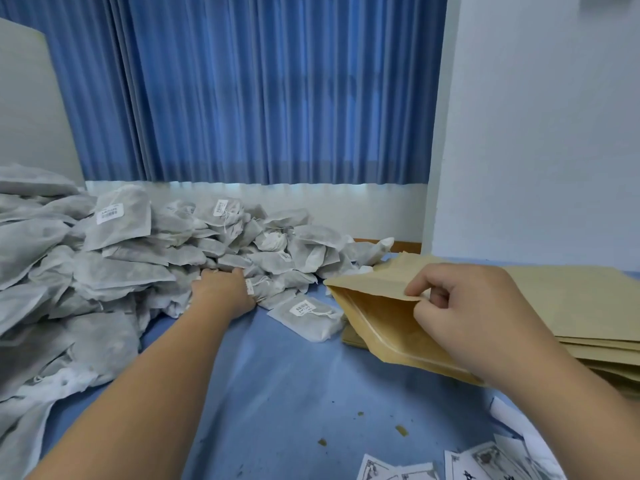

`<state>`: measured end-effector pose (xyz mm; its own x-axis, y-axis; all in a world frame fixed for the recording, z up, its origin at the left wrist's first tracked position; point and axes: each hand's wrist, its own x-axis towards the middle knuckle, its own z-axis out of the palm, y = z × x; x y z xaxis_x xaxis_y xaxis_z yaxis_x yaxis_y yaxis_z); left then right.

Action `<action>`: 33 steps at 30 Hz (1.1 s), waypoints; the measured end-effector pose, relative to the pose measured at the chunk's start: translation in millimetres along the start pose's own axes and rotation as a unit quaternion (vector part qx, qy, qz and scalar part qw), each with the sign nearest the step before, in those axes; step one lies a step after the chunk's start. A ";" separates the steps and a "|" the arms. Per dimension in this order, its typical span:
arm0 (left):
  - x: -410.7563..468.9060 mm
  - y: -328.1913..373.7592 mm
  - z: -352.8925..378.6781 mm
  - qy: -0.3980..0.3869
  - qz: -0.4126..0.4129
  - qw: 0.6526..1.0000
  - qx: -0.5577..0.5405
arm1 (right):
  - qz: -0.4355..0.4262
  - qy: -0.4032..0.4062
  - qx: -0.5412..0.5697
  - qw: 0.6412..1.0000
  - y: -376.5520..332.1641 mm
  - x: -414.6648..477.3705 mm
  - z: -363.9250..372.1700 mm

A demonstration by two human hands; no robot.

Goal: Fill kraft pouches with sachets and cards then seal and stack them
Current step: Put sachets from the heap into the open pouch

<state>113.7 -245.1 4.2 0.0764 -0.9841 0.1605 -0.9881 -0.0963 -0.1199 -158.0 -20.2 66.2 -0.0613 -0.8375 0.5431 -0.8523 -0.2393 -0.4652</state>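
Here, in the head view, the right hand [460, 306] pinches the upper lip of a kraft pouch [381, 327] at centre right, lifting it so the mouth gapes leftward towards the sachet pile [121, 265] heaped at far left. The left hand [221, 289] is dug into that pile's right edge, presumably to fetch a sachet; whether its fingers grip one cannot be told. The cards [485, 462] lie near right, within easy reach

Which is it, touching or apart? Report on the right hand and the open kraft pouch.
Touching. Head view: the right hand pinches the upper lip of the open kraft pouch.
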 end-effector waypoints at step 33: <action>-183.4 31.1 -121.8 -0.124 0.305 0.859 -0.393 | 0.036 -0.010 0.019 0.999 -1.8 -1.3 -13.6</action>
<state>52.7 -49.4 90.4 -0.5579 -0.8263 0.0770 -0.6320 0.4831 0.6060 -163.5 -12.0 75.8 -0.1100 -0.8628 0.4934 -0.8261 -0.1966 -0.5280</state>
